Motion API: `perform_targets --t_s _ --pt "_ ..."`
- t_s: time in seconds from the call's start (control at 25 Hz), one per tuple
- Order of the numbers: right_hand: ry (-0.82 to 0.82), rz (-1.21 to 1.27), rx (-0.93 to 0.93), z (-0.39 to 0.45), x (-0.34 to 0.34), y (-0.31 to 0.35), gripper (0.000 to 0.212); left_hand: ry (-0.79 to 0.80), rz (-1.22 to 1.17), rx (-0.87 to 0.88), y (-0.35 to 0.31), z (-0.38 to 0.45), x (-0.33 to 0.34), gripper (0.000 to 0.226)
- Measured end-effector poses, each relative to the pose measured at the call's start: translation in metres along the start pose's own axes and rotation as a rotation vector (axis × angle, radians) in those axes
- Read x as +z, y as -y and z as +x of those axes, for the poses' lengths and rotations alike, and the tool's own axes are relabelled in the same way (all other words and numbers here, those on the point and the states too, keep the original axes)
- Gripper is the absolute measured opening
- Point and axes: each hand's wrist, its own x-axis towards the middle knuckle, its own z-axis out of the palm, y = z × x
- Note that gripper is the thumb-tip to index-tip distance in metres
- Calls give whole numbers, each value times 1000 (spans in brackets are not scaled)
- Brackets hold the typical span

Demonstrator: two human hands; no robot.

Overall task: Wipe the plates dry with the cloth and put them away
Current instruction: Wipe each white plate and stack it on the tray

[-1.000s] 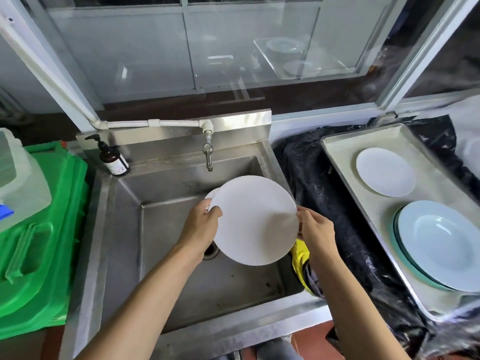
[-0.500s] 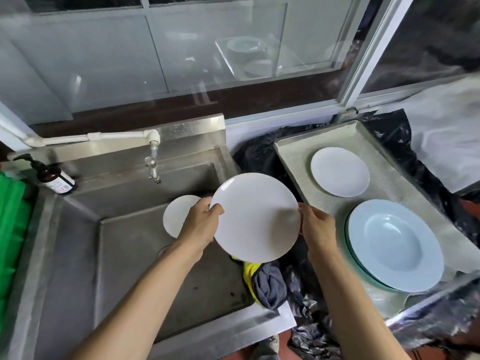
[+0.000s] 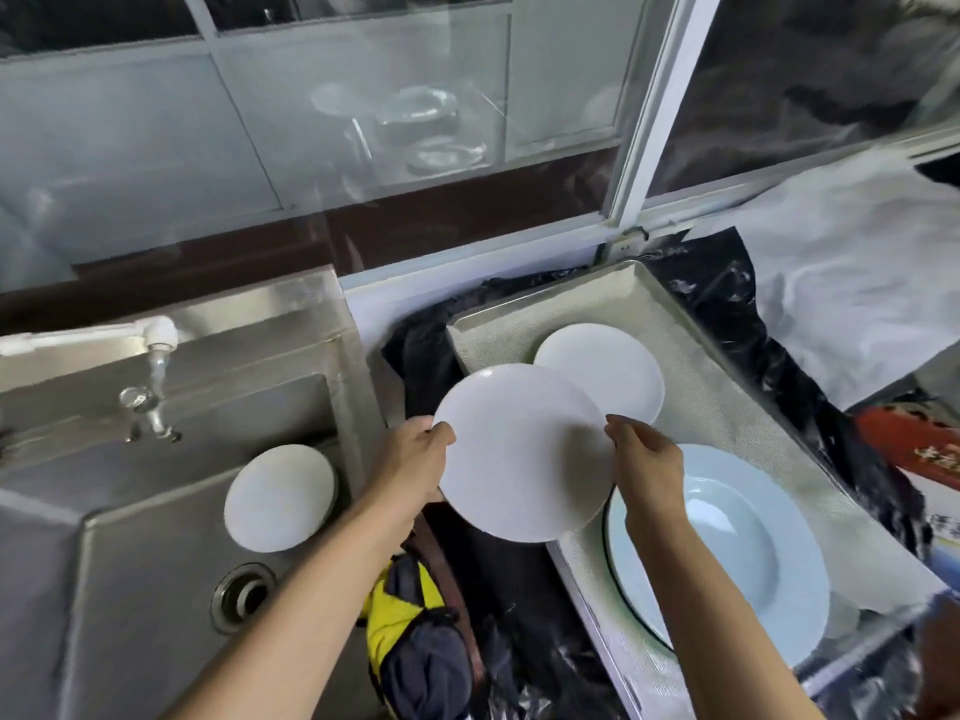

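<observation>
I hold a white plate by its rim, my left hand on its left edge and my right hand on its right edge. It hangs over the gap between the sink and the metal tray, partly above the tray's near left corner. On the tray lie a smaller white plate and a stack of pale blue deep plates. Another white plate leans inside the steel sink. A yellow and grey cloth hangs at the sink's right edge, below my left arm.
A tap juts over the sink's back left. Black plastic sheeting lies under and around the tray. Glass window panes and a white frame stand behind the counter. A red printed box sits at the far right.
Both hands carried the white plate to the right, from over the sink to the tray's near left corner. The view swung right, and the plate left in the sink came into sight.
</observation>
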Motion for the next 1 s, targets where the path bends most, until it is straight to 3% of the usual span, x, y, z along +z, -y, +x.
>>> perform_targets --t_s 0.16,0.28,0.48,0.64,1.0 --pt "-34 11 21 46 -10 4 25 34 21 35 -17 25 42 13" --pt "-50 28 31 81 -18 4 17 54 0 49 -26 43 73 10" --pt "-117 -46 5 131 -22 7 17 89 27 57 -35 76 118 18" --pt "-130 -135 -15 157 -23 7 30 88 80 66 -33 98 144 44" --pt "-117 -183 -15 172 -15 -4 29 67 172 102 -26 118 164 51"
